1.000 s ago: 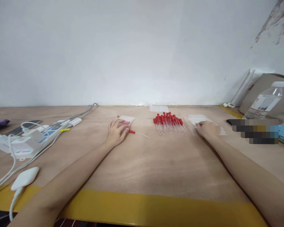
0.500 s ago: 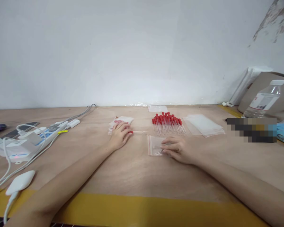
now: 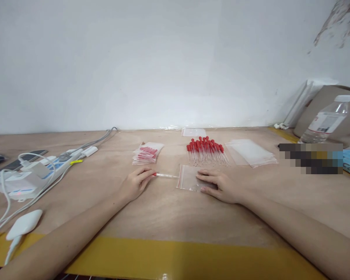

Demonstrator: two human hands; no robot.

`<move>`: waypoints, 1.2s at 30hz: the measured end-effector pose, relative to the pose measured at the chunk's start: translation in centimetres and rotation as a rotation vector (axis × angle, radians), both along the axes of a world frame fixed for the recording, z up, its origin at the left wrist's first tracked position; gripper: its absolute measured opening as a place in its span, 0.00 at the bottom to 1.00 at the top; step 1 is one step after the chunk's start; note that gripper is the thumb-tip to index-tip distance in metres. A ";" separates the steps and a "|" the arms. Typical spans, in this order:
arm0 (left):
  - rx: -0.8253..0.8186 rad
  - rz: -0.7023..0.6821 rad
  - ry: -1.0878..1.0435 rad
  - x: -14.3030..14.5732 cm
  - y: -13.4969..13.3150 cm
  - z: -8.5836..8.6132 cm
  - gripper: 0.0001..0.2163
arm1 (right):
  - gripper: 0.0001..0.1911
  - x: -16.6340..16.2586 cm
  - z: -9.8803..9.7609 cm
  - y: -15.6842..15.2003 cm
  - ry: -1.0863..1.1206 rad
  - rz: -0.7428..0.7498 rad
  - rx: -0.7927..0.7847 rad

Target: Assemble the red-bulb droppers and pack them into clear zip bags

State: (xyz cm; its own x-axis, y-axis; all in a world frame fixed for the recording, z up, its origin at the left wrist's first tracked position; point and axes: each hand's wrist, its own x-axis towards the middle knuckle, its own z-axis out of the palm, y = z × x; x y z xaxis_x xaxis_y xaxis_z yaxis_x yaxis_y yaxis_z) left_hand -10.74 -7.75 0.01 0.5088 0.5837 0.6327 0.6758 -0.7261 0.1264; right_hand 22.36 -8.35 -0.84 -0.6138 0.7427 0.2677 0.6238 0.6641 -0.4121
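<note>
Pinched in my left hand [image 3: 138, 183] is the red bulb of a clear dropper [image 3: 165, 175]. Its thin tip points right, at the opening edge of a clear zip-lock bag [image 3: 189, 178] on the table. My right hand [image 3: 221, 184] grips that bag against the tabletop, fingers across it and thumb near its lower edge. Beyond the bag lies a heap of red-bulbed droppers [image 3: 205, 147], their tips toward me. Behind my left hand is a small stack of bags with red-bulbed droppers inside [image 3: 147, 153].
More flat clear bags [image 3: 251, 152] lie at the right, and a single bag [image 3: 194, 132] is by the wall. A power strip [image 3: 55, 165] with chargers and cables takes up the left. A water bottle [image 3: 323, 122] and a cardboard box [image 3: 317, 103] stand at the right.
My left hand has come away from the stack of bags, toward me and slightly left, with the dropper. The bag under my right hand has shifted a little left and tilted.
</note>
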 end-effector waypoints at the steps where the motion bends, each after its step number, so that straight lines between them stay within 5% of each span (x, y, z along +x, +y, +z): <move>1: 0.008 -0.003 -0.004 -0.1 0.1 0.0 0.09 | 0.25 0.0 0.0 0.0 0.004 0.000 -0.004; 14: -0.034 -0.117 -0.054 3.1 0.6 0.4 0.09 | 0.26 0.0 -0.1 0.4 0.017 0.030 -0.011; 18: -0.249 -0.120 -0.128 5.9 0.5 0.7 0.06 | 0.27 -0.1 -0.1 0.5 0.049 0.080 -0.021; 23: -0.757 -0.094 -0.589 8.4 0.7 -0.2 0.13 | 0.27 -0.1 -0.1 0.5 0.073 0.101 -0.017; 26: -0.906 -0.055 -0.765 8.4 0.7 -0.3 0.16 | 0.26 0.0 -0.1 0.4 0.076 0.109 -0.016; 30: -0.924 0.020 -0.759 7.8 0.5 0.1 0.16 | 0.26 0.0 -0.1 0.4 0.084 0.114 -0.011; 36: -0.857 -0.050 -0.640 9.0 0.6 -0.4 0.20 | 0.27 -0.1 -0.3 0.5 0.107 0.148 0.008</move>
State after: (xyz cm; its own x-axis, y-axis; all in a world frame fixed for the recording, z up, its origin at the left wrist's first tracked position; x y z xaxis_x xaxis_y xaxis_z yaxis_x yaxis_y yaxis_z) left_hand -1.72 -7.17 -0.43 0.2636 0.9479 0.1789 0.2749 -0.2516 0.9280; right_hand 22.25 -7.88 -1.17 -0.6839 0.6439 0.3430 0.4719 0.7490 -0.4652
